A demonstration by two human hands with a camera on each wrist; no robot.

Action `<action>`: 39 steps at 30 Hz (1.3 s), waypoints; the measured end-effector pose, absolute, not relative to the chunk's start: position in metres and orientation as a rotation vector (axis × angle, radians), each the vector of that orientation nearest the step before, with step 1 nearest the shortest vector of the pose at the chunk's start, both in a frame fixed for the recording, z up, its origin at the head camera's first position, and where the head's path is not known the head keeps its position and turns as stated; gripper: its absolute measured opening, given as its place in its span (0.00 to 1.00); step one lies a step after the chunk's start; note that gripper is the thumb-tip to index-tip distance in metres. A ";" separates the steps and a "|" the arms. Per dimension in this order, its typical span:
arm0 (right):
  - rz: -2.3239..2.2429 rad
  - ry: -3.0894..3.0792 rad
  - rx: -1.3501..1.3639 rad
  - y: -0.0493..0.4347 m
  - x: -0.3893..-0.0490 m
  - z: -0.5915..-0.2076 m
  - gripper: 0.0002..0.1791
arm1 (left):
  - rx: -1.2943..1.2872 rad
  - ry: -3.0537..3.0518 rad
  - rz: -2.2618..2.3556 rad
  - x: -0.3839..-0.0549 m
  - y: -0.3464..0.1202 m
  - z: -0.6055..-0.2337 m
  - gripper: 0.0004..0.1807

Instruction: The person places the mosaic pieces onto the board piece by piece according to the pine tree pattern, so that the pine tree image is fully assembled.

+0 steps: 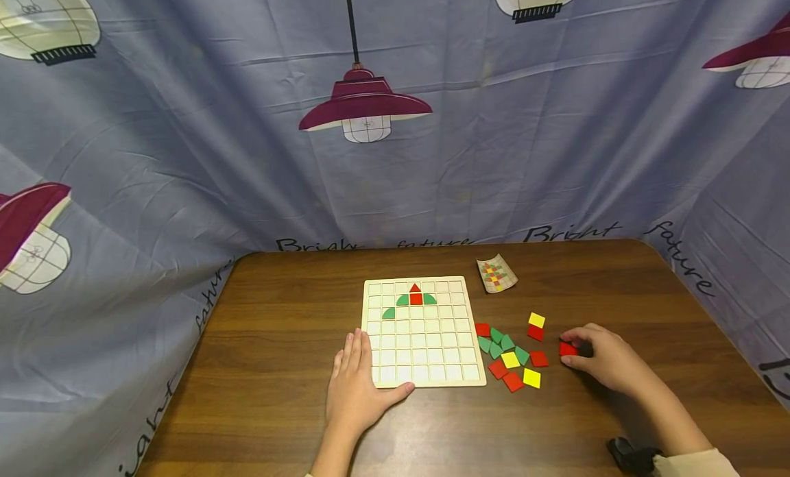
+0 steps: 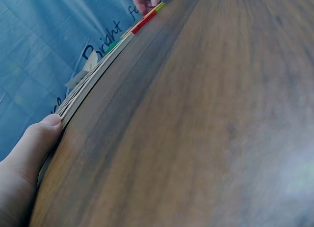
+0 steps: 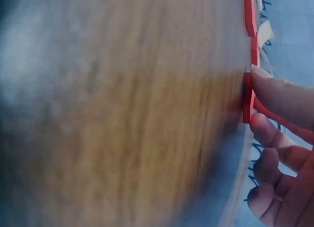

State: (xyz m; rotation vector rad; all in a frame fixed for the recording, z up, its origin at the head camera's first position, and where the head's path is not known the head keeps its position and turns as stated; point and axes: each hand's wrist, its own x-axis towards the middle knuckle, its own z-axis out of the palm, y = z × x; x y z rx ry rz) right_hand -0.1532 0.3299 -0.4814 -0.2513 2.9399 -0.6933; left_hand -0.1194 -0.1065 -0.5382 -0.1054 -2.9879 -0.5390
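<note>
A pale grid board [image 1: 420, 341] lies on the table, bearing a red triangle [image 1: 415, 288], a red square [image 1: 416, 299] and green quarter-round pieces [image 1: 389, 313] near its far side. My left hand [image 1: 356, 393] rests at the board's near left corner, fingers straight along the left edge. Its thumb [image 2: 43, 133] touches the near edge. Off to the right, my right hand [image 1: 607, 359] pinches a red square tile [image 1: 568, 349] between thumb and fingers, at the table surface. In the right wrist view, that tile [image 3: 248, 98] stands out edge-on beside the thumb.
Loose red, green and yellow pieces [image 1: 510, 360] lie between the board and my right hand. A yellow tile [image 1: 537, 319] and a red one touch behind them. Beyond is a curled pattern card [image 1: 496, 273]. A printed curtain [image 1: 395, 189] surrounds the wooden table [image 1: 284, 312].
</note>
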 end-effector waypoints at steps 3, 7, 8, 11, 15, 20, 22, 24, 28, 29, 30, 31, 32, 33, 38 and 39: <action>-0.708 2.953 -0.239 0.332 -0.153 -0.483 0.25 | -0.103 -2.976 -0.553 -0.119 -0.107 -0.539 0.72; -0.691 2.975 -0.224 0.335 -0.153 -0.484 0.24 | -0.104 -2.963 -0.563 -0.119 -0.107 -0.539 0.72; -0.687 2.974 -0.221 0.335 -0.153 -0.484 0.23 | -0.103 -2.966 -0.563 -0.119 -0.107 -0.539 0.73; -0.679 2.968 -0.218 0.337 -0.153 -0.486 0.19 | -0.106 -2.967 -0.556 -0.119 -0.107 -0.540 0.73; -0.691 2.986 -0.232 0.336 -0.153 -0.488 0.15 | -0.103 -2.973 -0.559 -0.119 -0.107 -0.540 0.73; -0.727 2.972 -0.221 0.332 -0.155 -0.488 0.16 | -0.101 -2.976 -0.561 -0.119 -0.107 -0.539 0.74; -0.746 2.946 -0.199 0.330 -0.156 -0.488 0.16 | -0.101 -2.975 -0.565 -0.119 -0.107 -0.539 0.74; -0.758 2.937 -0.181 0.328 -0.158 -0.487 0.15 | -0.101 -2.979 -0.563 -0.118 -0.107 -0.539 0.74; -0.786 2.965 -0.166 0.320 -0.163 -0.486 0.14 | -0.100 -2.985 -0.572 -0.118 -0.106 -0.539 0.73; -0.797 2.976 -0.159 0.317 -0.165 -0.485 0.14 | -0.101 -2.984 -0.571 -0.118 -0.106 -0.539 0.73; -0.815 2.981 -0.154 0.313 -0.166 -0.484 0.14 | -0.101 -2.983 -0.571 -0.118 -0.106 -0.539 0.73; -0.838 2.982 -0.151 0.309 -0.168 -0.484 0.15 | -0.102 -2.980 -0.568 -0.118 -0.106 -0.539 0.73; -0.864 2.977 -0.150 0.304 -0.170 -0.484 0.15 | -0.103 -2.978 -0.563 -0.118 -0.106 -0.540 0.72; -0.887 2.971 -0.151 0.299 -0.171 -0.483 0.15 | -0.104 -2.976 -0.559 -0.118 -0.107 -0.540 0.72; -0.994 2.928 -0.202 0.261 -0.180 -0.481 0.13 | -0.108 -2.967 -0.555 -0.119 -0.107 -0.540 0.72; -1.014 2.926 -0.226 0.252 -0.182 -0.481 0.13 | -0.108 -2.968 -0.556 -0.119 -0.107 -0.540 0.72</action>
